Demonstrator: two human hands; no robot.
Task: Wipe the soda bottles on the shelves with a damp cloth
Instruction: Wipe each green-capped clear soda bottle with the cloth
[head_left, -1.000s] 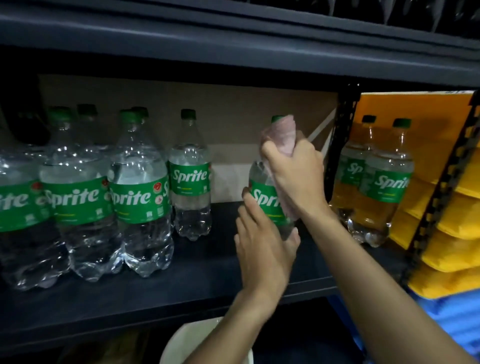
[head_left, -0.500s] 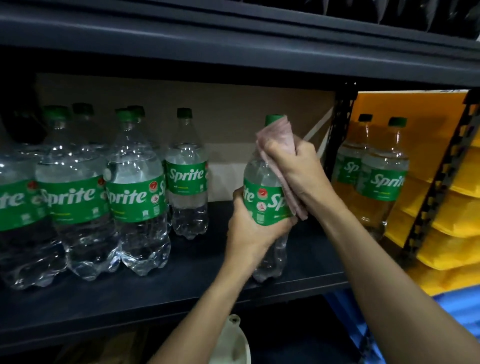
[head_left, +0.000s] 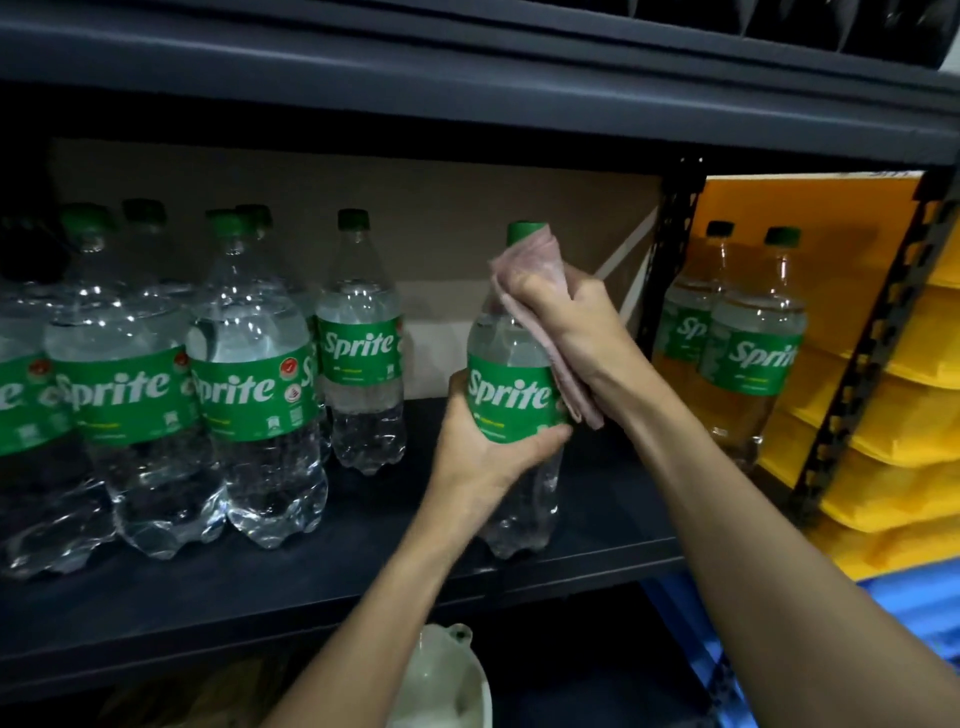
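Standing at the front edge of the dark shelf (head_left: 363, 582), a Sprite bottle (head_left: 511, 400) is grasped around its label by the left hand (head_left: 483, 457) while the right hand (head_left: 576, 322) clenches a pink cloth (head_left: 540, 291) against its shoulder.

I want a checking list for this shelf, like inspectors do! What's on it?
Surface: dark shelf, bottles standing on it.
Job's things: small Sprite bottle upright, pink cloth against its neck and shoulder; large Sprite bottles at left, two bottles beyond the post.
Clutter: white container below the shelf.
Hands: left hand grips the bottle at its label; right hand holds the cloth.
Cables: nothing seen.
Surroundings: yellow bins at right, another shelf above.
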